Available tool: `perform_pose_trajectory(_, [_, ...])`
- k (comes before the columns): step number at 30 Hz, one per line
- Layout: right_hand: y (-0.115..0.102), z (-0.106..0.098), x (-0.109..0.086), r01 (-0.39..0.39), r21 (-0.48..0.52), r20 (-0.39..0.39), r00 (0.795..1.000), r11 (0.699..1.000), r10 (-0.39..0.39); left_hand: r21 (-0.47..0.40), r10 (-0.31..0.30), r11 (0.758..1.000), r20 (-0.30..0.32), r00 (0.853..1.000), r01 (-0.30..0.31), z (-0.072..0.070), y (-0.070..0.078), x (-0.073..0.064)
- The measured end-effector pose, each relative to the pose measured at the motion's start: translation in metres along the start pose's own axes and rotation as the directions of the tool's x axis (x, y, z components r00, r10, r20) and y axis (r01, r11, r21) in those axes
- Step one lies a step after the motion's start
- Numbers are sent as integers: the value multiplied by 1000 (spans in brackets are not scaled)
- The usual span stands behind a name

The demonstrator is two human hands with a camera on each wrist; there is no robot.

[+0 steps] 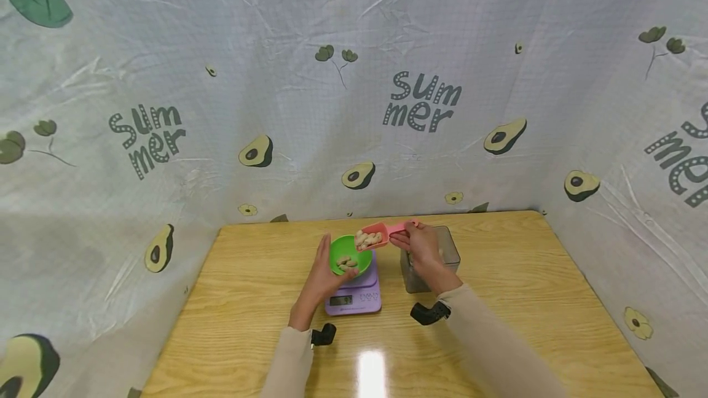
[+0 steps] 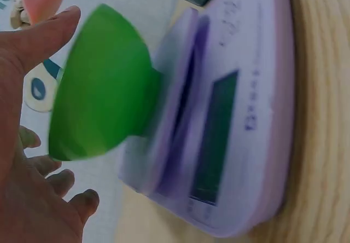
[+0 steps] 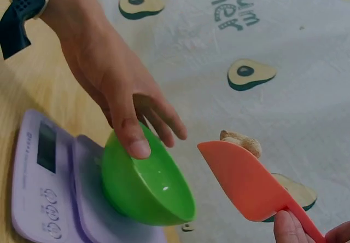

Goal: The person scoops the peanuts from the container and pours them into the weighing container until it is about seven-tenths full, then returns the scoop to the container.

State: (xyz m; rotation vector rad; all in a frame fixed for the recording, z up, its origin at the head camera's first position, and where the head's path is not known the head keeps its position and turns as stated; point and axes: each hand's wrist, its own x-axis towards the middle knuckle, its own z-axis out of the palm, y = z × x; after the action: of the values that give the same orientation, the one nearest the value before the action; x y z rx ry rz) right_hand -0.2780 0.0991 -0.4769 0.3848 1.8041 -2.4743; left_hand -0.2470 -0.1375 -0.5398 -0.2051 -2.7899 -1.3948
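Note:
A green bowl [image 1: 362, 244] with several peanuts [image 1: 346, 263] in it sits on a purple kitchen scale [image 1: 369, 301]. My left hand [image 1: 325, 272] is spread around the bowl's left side, thumb right at the near rim and the fingers beyond the wall. In the left wrist view those fingers [image 2: 61, 181] stand apart from the bowl. Pinched by its handle in my right hand [image 1: 423, 247] is a pink scoop [image 3: 240, 180], loaded with peanuts [image 1: 367, 239]. The scoop is held above the bowl's right rim, roughly level.
Beneath my right hand stands a grey square container [image 1: 450, 250], partly hidden by the hand, with pale contents showing. The wooden table [image 1: 243, 287] meets a printed cloth [image 1: 298, 140] at the back and sides. Both wrists wear black cameras [image 1: 430, 313].

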Motion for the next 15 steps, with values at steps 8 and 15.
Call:
perform_pose_trajectory(8, [10,16,4,11,-47,-44,999,999,-13,-22,-27,999,44,999,28,2,-12,0])
perform_pose_trajectory(15, [19,29,3,182,-250,-4,982,951,-189,-42,-35,998,60,998,37,2,-13,0])
